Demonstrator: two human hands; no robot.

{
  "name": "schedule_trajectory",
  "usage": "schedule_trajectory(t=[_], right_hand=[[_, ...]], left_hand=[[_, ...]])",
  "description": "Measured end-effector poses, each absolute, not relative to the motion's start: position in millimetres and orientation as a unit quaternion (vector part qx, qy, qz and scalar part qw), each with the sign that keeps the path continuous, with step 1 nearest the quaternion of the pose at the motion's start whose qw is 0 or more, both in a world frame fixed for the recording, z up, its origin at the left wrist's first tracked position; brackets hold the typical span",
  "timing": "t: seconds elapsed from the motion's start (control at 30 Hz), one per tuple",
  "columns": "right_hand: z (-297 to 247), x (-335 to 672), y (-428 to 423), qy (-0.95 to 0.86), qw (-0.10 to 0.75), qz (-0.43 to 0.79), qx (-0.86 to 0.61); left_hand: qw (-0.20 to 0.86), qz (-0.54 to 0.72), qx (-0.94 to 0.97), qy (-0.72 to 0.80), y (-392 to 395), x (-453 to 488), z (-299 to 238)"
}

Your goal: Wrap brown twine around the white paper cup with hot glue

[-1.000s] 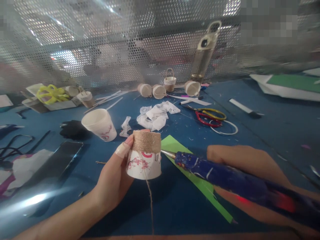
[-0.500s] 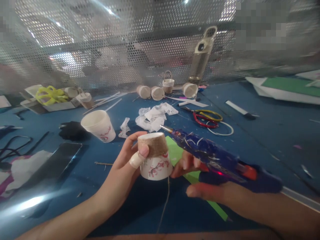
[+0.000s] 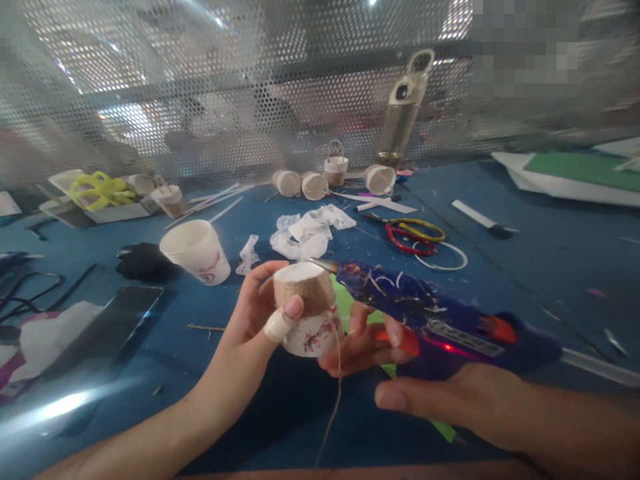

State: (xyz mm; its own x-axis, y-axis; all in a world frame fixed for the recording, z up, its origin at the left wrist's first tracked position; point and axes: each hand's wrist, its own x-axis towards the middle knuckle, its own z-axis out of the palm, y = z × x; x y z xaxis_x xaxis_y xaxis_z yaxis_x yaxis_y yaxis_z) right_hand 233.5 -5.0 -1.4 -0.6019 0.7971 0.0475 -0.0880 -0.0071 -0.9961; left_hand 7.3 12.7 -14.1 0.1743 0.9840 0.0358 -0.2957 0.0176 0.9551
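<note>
Upside down in my left hand (image 3: 260,320) is a paper cup (image 3: 310,337) with a pink blossom print, its narrow end wrapped in brown twine (image 3: 305,293). A bandage covers part of my left thumb. My right hand (image 3: 395,347) grips a blue hot glue gun (image 3: 425,307) with a lit red light and an orange trigger. The gun's metal nozzle is at the cup's upper edge; whether it touches I cannot tell. Fingertips of my right hand reach the cup's lower side. A loose twine end (image 3: 338,393) hangs down from the cup.
White lace (image 3: 310,233) lies beyond the cup, beside red and yellow scissors (image 3: 413,233). Stacked paper cups (image 3: 195,250) and a phone (image 3: 125,320) are on the left. Small twine-wrapped baskets (image 3: 336,172) and a water bottle (image 3: 403,117) stand before a perforated metal screen.
The glue gun's nozzle has moved left and slightly down to the cup's top edge. My left hand has turned the cup a little, and my right fingers have shifted left beneath it.
</note>
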Motion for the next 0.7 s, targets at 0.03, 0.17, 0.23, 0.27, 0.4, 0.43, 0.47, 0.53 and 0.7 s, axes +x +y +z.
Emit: schedule_trajectory(t=[0.03, 0.17, 0.23, 0.27, 0.4, 0.43, 0.47, 0.53, 0.7], right_hand=[[-1.6, 233.4, -5.2, -0.606, 0.351, 0.655, -0.283], [-5.2, 235.0, -5.6, -0.641, 0.351, 0.606, -0.314], [-8.5, 234.9, -6.2, -0.665, 0.354, 0.557, -0.351], [-10.0, 234.2, -6.8, -0.657, 0.379, 0.532, -0.377], [-10.7, 231.2, -9.4, -0.624, 0.455, 0.439, -0.458], [-9.7, 231.5, -9.6, -0.641, 0.446, 0.423, -0.461], [-8.6, 232.2, -9.4, -0.66, 0.431, 0.411, -0.458], [-6.7, 234.2, -8.2, -0.683, 0.423, 0.387, -0.454], [-6.4, 236.8, -2.4, -0.663, 0.466, 0.367, -0.457]], left_hand=[[0.609, 0.525, 0.465, 0.371, 13.0, 7.3, -14.2], [0.602, 0.523, 0.472, 0.375, 13.4, 7.0, -13.7], [0.598, 0.522, 0.476, 0.379, 12.9, 7.1, -12.5], [0.596, 0.52, 0.479, 0.38, 12.4, 7.3, -11.8], [0.592, 0.51, 0.493, 0.383, 10.5, 7.9, -9.8], [0.589, 0.508, 0.497, 0.386, 10.2, 7.9, -9.5], [0.585, 0.505, 0.501, 0.389, 9.9, 8.0, -9.4], [0.578, 0.503, 0.508, 0.394, 9.8, 8.2, -9.2], [0.575, 0.504, 0.508, 0.395, 10.5, 9.1, -9.3]])
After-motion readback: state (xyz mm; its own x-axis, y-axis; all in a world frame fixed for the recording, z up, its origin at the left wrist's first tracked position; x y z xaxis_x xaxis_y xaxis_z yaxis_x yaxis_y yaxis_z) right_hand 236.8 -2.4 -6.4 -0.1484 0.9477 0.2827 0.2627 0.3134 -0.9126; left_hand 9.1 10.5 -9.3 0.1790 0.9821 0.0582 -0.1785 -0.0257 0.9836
